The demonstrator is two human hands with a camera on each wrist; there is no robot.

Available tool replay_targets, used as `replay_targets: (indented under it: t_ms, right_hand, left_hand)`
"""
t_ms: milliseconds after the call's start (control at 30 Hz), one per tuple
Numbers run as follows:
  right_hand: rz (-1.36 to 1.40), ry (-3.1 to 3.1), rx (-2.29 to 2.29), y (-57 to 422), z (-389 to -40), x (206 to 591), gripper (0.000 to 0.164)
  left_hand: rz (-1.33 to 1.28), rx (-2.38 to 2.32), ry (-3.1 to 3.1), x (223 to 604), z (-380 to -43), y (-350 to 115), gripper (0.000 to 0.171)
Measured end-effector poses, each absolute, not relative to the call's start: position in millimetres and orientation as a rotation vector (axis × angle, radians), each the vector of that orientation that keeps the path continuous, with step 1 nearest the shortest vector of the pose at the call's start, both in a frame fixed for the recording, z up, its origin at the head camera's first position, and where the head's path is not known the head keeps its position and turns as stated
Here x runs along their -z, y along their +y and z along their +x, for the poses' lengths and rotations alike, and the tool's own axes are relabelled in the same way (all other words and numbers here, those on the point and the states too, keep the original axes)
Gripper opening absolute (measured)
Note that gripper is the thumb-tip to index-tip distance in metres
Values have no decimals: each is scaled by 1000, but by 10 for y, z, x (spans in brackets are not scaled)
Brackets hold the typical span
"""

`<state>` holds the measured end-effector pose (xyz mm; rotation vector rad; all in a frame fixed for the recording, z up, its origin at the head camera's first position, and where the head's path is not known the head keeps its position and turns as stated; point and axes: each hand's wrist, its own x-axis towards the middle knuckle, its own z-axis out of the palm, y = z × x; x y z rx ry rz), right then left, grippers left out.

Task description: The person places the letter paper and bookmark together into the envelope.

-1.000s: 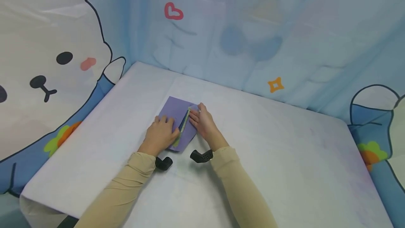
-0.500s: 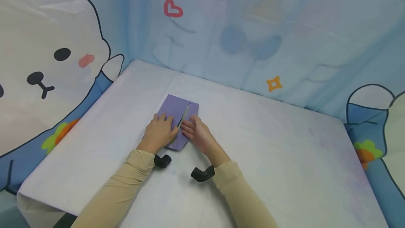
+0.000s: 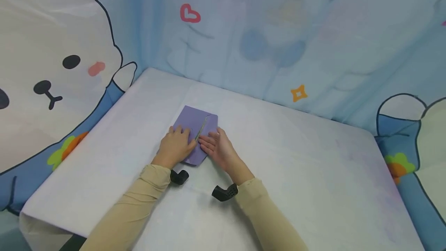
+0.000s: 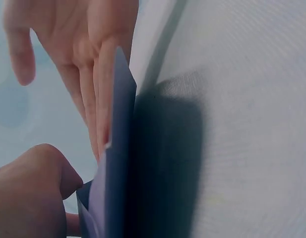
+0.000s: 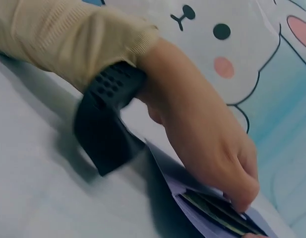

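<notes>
A purple paper envelope (image 3: 193, 116) lies on the white table with a narrow slit running lengthwise. Through the slit shows a yellowish-green strip (image 3: 202, 128); the right wrist view shows layers inside the opening. My left hand (image 3: 173, 147) rests on the envelope's left half, its thumb (image 4: 58, 171) at the slit. From the right, my right hand (image 3: 222, 151) touches the right flap with straight fingers, palm turned toward the slit. In the left wrist view the right-hand fingers (image 4: 88, 99) lie along the flap's edge. The left fingertips' undersides are hidden.
A white cloth covers the table (image 3: 296, 173). Behind it hangs a blue curtain (image 3: 223, 42) with cartoon prints. Black camera mounts sit at the left wrist (image 3: 179, 177) and right wrist (image 3: 224, 192), close above the cloth.
My right hand has slid down along the right flap toward me, and the slit has narrowed, showing less green. My left hand has stayed nearly still.
</notes>
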<state>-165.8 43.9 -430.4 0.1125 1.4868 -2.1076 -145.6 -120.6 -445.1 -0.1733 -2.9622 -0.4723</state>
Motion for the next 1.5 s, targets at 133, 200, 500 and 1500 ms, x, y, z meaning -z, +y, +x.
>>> replay_targets:
  t_ms: [133, 200, 500, 1500]
  right_hand:
    - [198, 1458, 2189, 543, -1865, 4356, 76]
    - [214, 1456, 2223, 597, -1958, 4373, 77]
    - [237, 1388, 2328, 728, -2048, 4440, 72]
    - [163, 1392, 2362, 794, -1551, 4400, 64]
  left_hand:
    - [-218, 487, -2990, 4502, -1507, -1111, 48]
    - [-243, 496, -2986, 4523, -1532, -1059, 48]
    - [-292, 465, -2935, 4533, -1576, -903, 44]
    - [-336, 507, -3002, 4495, -1624, -971, 50]
